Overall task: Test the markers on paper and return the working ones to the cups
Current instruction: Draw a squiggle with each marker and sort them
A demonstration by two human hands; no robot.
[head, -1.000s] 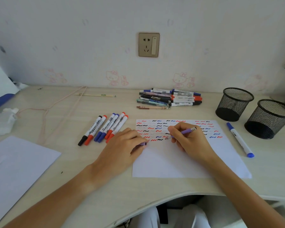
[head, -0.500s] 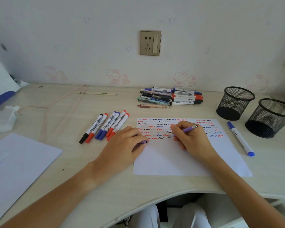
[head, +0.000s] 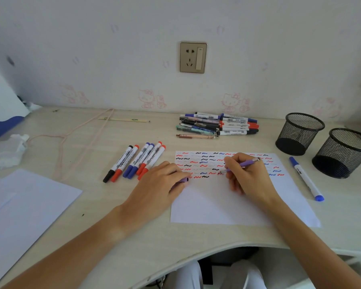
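My right hand grips a purple pen, its tip touching the white test paper among rows of red, black and blue squiggles. My left hand rests on the paper's left edge and holds the purple cap. Two black mesh cups stand at the right with no markers showing in them. A blue-capped marker lies between the paper and the cups. Several capped markers lie in a row left of the paper. A pile of pens and markers sits behind the paper.
A blank white sheet lies at the left front. A crumpled tissue and a pink cord are at the left. A wooden stick lies near the wall. The desk's curved front edge is close to my body.
My right hand has shifted the purple pen's tip slightly along the lowest row of squiggles. My left hand stays put with the cap.
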